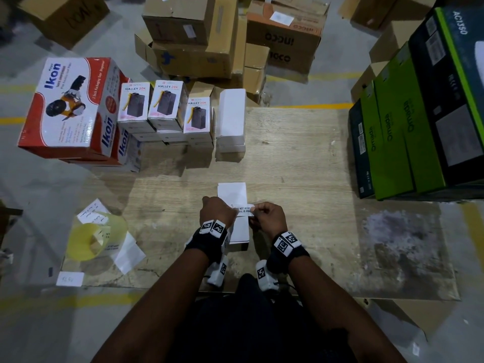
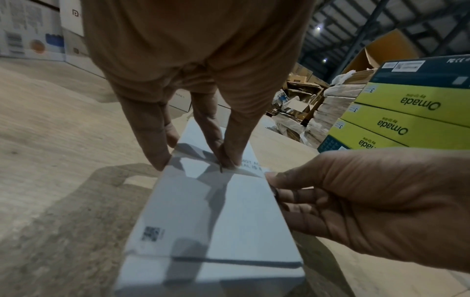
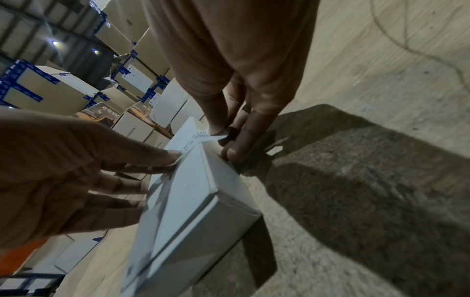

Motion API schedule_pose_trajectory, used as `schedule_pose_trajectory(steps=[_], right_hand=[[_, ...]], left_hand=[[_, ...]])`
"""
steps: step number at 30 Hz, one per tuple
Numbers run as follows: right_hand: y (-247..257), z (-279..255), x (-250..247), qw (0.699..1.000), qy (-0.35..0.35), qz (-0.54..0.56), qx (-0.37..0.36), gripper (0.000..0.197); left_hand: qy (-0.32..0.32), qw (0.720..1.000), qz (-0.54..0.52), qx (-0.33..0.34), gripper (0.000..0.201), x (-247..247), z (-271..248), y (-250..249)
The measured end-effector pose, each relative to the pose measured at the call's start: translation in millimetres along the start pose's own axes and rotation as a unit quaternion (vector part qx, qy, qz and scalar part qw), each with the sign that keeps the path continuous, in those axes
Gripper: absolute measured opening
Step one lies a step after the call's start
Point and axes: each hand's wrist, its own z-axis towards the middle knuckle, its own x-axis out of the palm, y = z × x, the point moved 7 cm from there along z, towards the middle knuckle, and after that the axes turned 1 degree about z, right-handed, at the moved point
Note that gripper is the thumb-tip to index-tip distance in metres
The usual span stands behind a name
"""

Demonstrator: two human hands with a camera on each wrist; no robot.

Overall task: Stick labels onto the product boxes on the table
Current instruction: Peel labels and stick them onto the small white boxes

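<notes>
- Warehouse cartons crowd the floor behind a worn wooden desk (image 1: 301, 158), with printed product boxes (image 1: 162, 106) stacked along its far left and green boxes (image 1: 400, 132) at the right.
- Near the front edge lies a white box (image 1: 231, 191), long side pointing away from the person, probably so the seal can run straight across its top.
- On it, a printed label (image 1: 243, 208) spans the top face crosswise and overhangs the right edge.
- At the label's left end, the left hand (image 1: 216, 209) presses with straight fingertips (image 2: 229, 158), seemingly anchoring it while other fingers brace the box's side.
- At the right edge, the right hand (image 1: 267, 214) pinches the free end between thumb and finger (image 3: 239, 148), likely to fold it down the side.
- A yellow label roll (image 1: 94, 238) sits well apart at left.
</notes>
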Motion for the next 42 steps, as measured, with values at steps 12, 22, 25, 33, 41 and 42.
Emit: schedule_pose_trajectory(steps=[12,22,25,33,41,42], right_hand=[[3.5,1.2,0.5,0.999,0.019,-0.032,0.012,0.003],[0.5,9.8,-3.5,0.992,-0.033,-0.119,-0.013,0.01],[10.8,5.2,-15.9,0.979,-0.087,-0.182,-0.039,0.023],[27.0,-12.7,23.8,0.948,-0.005,-0.287,-0.14,0.04],[18.3,-15.0,25.1,0.89,0.067,-0.434,-0.125,0.051],[19.4,-15.5,22.2,0.887,0.075,-0.44,-0.12,0.049]], left_hand=[[-0.07,0.989,0.08,0.107,0.021,-20.6,-24.8,-23.5],[-0.018,0.955,0.125,0.27,0.017,-3.9,-30.6,-36.7],[-0.039,0.941,0.133,0.307,0.013,0.1,-36.0,-33.6],[0.058,0.898,0.214,0.379,0.052,8.3,-61.3,-2.3],[0.035,0.851,0.259,0.456,0.07,23.7,-62.0,20.4],[0.039,0.849,0.259,0.459,0.069,24.9,-60.9,20.0]])
